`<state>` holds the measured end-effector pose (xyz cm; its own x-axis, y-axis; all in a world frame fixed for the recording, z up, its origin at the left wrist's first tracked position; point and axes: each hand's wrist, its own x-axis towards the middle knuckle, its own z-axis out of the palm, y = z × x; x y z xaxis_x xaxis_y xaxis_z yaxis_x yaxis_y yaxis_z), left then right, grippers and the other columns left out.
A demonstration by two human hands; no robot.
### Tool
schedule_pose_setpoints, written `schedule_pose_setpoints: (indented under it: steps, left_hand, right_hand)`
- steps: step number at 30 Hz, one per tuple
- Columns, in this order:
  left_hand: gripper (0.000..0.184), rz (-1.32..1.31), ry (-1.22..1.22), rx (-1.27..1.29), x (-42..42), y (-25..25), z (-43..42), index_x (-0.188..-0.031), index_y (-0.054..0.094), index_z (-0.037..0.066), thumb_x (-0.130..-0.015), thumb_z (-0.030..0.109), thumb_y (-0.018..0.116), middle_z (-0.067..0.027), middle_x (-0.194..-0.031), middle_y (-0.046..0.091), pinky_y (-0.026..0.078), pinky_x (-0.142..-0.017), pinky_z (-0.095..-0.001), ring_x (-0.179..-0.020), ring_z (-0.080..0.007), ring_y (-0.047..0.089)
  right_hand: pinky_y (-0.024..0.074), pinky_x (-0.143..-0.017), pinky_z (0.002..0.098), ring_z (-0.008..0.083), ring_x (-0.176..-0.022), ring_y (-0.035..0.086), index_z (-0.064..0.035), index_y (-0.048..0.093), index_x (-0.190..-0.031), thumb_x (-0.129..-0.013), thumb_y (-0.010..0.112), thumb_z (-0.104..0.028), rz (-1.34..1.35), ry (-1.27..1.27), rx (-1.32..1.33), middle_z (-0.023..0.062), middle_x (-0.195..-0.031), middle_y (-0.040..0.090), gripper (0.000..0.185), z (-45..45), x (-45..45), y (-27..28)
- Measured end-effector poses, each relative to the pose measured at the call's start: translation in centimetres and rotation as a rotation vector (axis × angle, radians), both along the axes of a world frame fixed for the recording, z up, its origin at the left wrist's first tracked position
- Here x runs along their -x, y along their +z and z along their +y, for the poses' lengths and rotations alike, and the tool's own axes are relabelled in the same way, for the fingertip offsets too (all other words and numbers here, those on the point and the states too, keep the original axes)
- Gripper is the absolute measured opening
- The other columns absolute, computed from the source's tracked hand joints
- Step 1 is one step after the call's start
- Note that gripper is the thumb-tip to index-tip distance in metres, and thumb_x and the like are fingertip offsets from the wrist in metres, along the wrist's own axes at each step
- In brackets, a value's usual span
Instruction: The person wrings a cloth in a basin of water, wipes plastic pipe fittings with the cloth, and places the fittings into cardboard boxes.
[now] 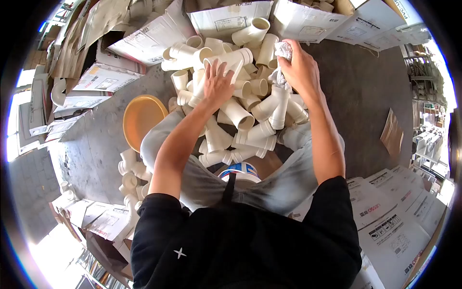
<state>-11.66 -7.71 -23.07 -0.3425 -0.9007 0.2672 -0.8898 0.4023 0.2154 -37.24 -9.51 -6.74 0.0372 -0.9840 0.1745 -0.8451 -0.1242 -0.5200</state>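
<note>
A heap of cream-white plastic pipe fittings (239, 115) lies on the floor between my legs. My left hand (218, 86) is over the upper part of the heap, with its fingers spread. Just beyond its fingertips is a long pipe fitting (236, 57); whether they touch it I cannot tell. My right hand (299, 70) is closed around a crumpled greyish-white rag (284, 50), part of which hangs below the fingers over the heap's right side.
Open cartons (231, 21) line the far side, some with fittings inside. An orange basin (143, 120) stands left of my knee, with more fittings (130, 180) nearby. Flattened cartons (394, 216) lie at the right. A cardboard piece (392, 133) is on the dark floor.
</note>
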Motion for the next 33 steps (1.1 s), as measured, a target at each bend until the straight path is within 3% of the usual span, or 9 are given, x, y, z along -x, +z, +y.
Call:
schedule_pose_setpoints:
  steps: [2,5,6,13,17,18,22,29,33]
  left_hand:
    - [0.035,-0.026,-0.087,0.007,0.5,-0.7,0.6,-0.115,0.070,0.010,-0.081,0.018,0.071,-0.0140,-0.135,0.060,0.033,-0.119,-0.0549,-0.139,-0.0380,0.046]
    - [0.032,0.197,-0.190,-0.326,0.9,-1.9,1.2,-0.114,0.070,0.011,-0.083,0.019,0.069,-0.0102,-0.132,0.062,0.038,-0.117,-0.0484,-0.136,-0.0326,0.051]
    - [0.031,0.140,-0.238,-0.312,1.1,-1.8,1.3,-0.112,0.068,0.011,-0.084,0.025,0.073,-0.0076,-0.126,0.065,0.048,-0.107,-0.0440,-0.125,-0.0320,0.059]
    - [0.044,0.254,-0.020,-0.743,8.0,-3.3,2.8,-0.126,0.063,0.010,-0.089,0.033,0.069,-0.0136,-0.131,0.067,0.050,-0.102,-0.0452,-0.121,-0.0341,0.064]
    - [0.075,-0.154,-0.150,-0.997,11.2,-4.3,3.0,-0.136,0.059,0.011,-0.076,0.051,0.078,-0.0163,-0.129,0.070,0.050,-0.103,-0.0436,-0.125,-0.0322,0.063]
    - [0.082,-0.167,-0.151,-1.009,11.6,-4.0,3.8,-0.135,0.059,0.007,-0.071,0.052,0.081,-0.0179,-0.126,0.072,0.051,-0.102,-0.0512,-0.118,-0.0341,0.068]
    - [0.099,-0.306,-0.082,-0.950,13.0,-5.4,4.7,-0.139,0.053,0.003,-0.061,0.049,0.092,-0.0176,-0.126,0.072,0.039,-0.113,-0.0555,-0.125,-0.0370,0.064]
    - [0.099,-0.300,-0.087,-0.879,13.4,-7.3,4.8,-0.140,0.047,0.001,-0.062,0.044,0.090,-0.0221,-0.125,0.069,0.046,-0.109,-0.0479,-0.124,-0.0368,0.062]
    - [0.100,0.065,-0.006,-0.877,12.6,-5.6,5.2,-0.143,0.046,-0.001,-0.064,0.048,0.084,-0.0277,-0.139,0.056,0.048,-0.107,-0.0474,-0.122,-0.0410,0.061]
  right_hand:
    - [0.0540,-0.089,0.0483,0.0398,-0.103,0.070,-0.0073,0.058,-0.129,-0.090,0.069,-0.021,0.027,0.014,0.029,0.0194,-0.112,0.073,0.043,0.4,0.4,-0.6]
    - [0.0539,-0.092,0.0463,0.0378,-0.105,0.070,-0.0067,0.060,-0.129,-0.089,0.069,-0.021,0.034,0.010,0.007,0.0183,-0.114,0.073,0.043,0.7,0.7,-0.4]
    - [0.0539,-0.092,0.0461,0.0376,-0.106,0.070,-0.0069,0.060,-0.129,-0.089,0.069,-0.022,0.036,-0.001,0.006,0.0182,-0.114,0.073,0.044,0.8,0.8,-0.4]
    - [0.0547,-0.089,0.0440,0.0371,-0.103,0.071,-0.0132,0.061,-0.126,-0.088,0.073,-0.024,0.015,-0.062,0.048,0.0158,-0.109,0.075,0.042,1.6,1.7,-0.3]
    - [0.0545,-0.091,0.0442,0.0361,-0.106,0.070,-0.0087,0.062,-0.128,-0.087,0.071,-0.022,-0.004,-0.055,0.003,0.0163,-0.111,0.075,0.044,2.0,2.1,0.5]
    - [0.0548,-0.091,0.0443,0.0362,-0.105,0.071,-0.0095,0.063,-0.127,-0.087,0.071,-0.022,-0.023,-0.047,0.040,0.0164,-0.111,0.075,0.043,2.1,2.2,0.4]
    - [0.0559,-0.087,0.0440,0.0368,-0.102,0.071,-0.0093,0.063,-0.125,-0.087,0.071,-0.022,-0.032,-0.060,0.033,0.0163,-0.107,0.075,0.041,2.3,2.7,0.9]
    - [0.0560,-0.085,0.0432,0.0356,-0.099,0.072,-0.0116,0.063,-0.127,-0.087,0.073,-0.026,-0.059,-0.074,0.026,0.0159,-0.106,0.075,0.044,1.8,3.3,0.1]
    - [0.0564,-0.086,0.0440,0.0367,-0.097,0.073,-0.0080,0.060,-0.128,-0.089,0.073,-0.028,-0.118,-0.134,0.157,0.0192,-0.106,0.074,0.045,1.6,3.2,0.0]
